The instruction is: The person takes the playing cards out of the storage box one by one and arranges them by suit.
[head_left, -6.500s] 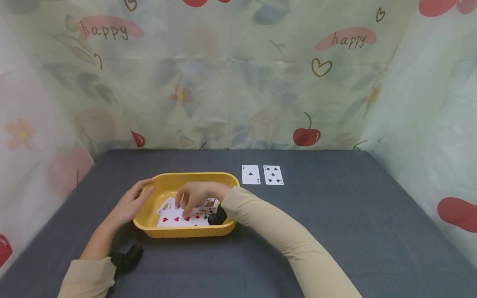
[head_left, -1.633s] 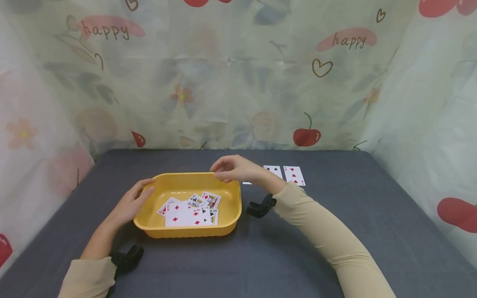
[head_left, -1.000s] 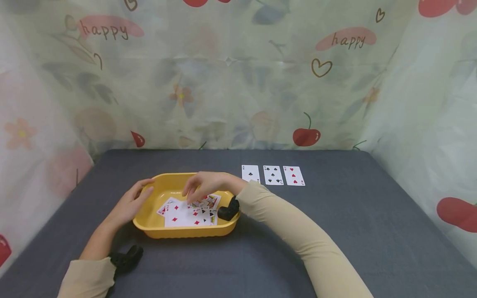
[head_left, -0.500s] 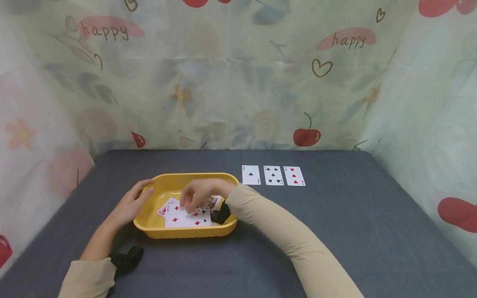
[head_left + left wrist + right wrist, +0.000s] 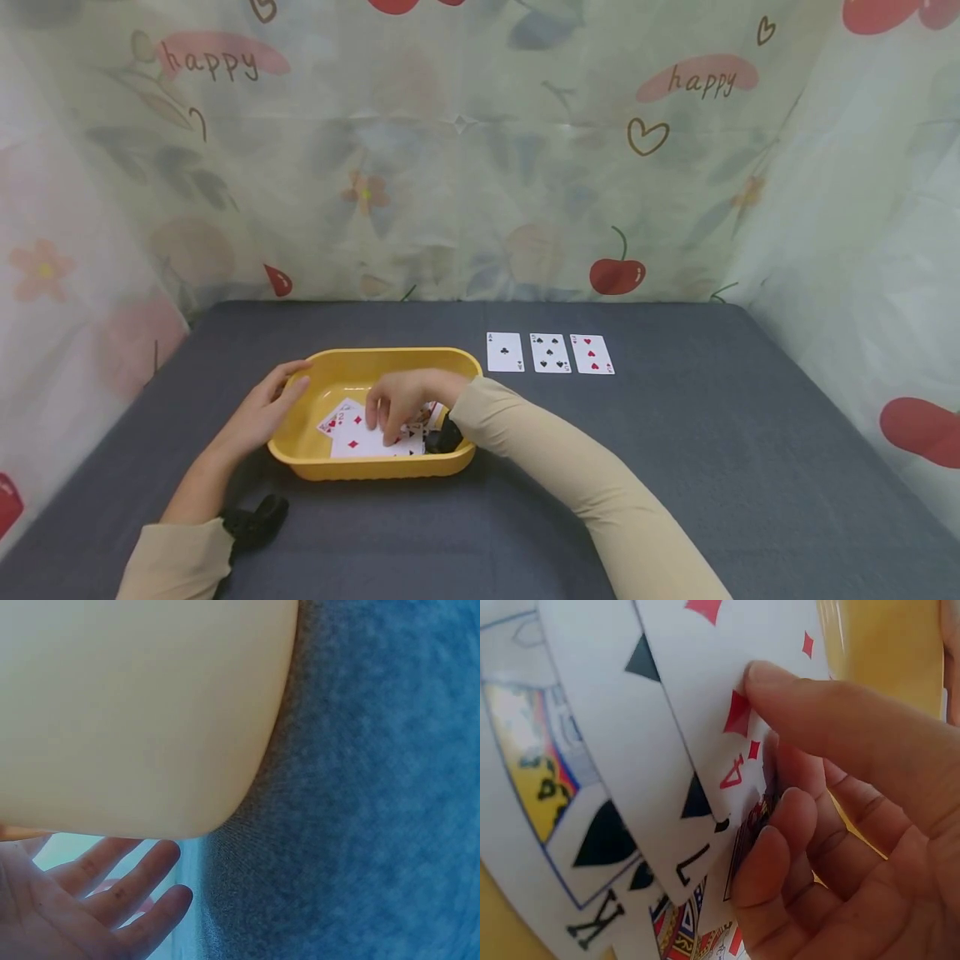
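A yellow tray [image 5: 378, 471] holds a loose pile of playing cards. My right hand [image 5: 401, 400] reaches down into it. In the right wrist view, the thumb lies on the face of the four of diamonds [image 5: 769, 634] and the fingers curl at its edge, pinching it. Under it are a seven [image 5: 604, 697] of a black suit and a king of spades [image 5: 604, 877]. At the tray's left end, my left hand [image 5: 262, 408] rests by the rim, thumb over it. In the left wrist view its other fingers [image 5: 135, 889] stretch loosely outside the tray wall.
Behind and right of the tray, an ace of clubs [image 5: 496, 361], a five of spades [image 5: 560, 359] and a three of hearts [image 5: 581, 358] lie face up in a row. Dark cloth covers the table [image 5: 675, 467]. A patterned curtain [image 5: 465, 183] stands along the back and sides.
The three of hearts has joined the right end of the row. My right hand has come back from there into the tray and down onto the pile. My left hand has stayed put.
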{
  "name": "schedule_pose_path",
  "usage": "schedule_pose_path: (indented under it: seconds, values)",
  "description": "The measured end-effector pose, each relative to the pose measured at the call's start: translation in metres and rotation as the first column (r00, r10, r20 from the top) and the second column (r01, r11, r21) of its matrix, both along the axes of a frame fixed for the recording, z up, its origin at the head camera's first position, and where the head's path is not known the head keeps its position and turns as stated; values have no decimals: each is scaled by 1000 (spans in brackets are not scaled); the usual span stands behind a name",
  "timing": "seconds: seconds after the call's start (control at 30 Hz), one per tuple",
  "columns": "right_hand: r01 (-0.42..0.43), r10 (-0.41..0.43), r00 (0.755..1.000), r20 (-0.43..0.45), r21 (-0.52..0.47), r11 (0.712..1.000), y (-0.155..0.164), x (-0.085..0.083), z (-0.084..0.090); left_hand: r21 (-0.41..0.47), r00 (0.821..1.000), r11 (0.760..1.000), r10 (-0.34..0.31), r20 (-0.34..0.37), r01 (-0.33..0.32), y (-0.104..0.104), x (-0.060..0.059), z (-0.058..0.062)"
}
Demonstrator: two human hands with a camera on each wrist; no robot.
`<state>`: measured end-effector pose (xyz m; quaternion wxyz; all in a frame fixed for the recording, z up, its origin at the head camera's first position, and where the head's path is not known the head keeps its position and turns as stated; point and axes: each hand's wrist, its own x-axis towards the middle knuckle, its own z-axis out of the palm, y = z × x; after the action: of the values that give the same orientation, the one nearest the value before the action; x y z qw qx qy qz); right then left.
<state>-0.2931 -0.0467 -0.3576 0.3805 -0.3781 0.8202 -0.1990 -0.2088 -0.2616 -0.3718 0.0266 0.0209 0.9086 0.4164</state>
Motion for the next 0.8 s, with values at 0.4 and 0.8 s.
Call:
schedule_pose_path:
  seconds: [0.4, 0.8]
  values:
    - [-4, 5, 994, -112, 10, 1000, 1, 9, 1, 8, 1000, 1000, -8, -6, 8, -1, 0, -1]
    - [-12, 19, 991, -134, 59, 998, 3, 12, 3, 5, 1000, 1000, -5, -8, 5, -2, -1, -2]
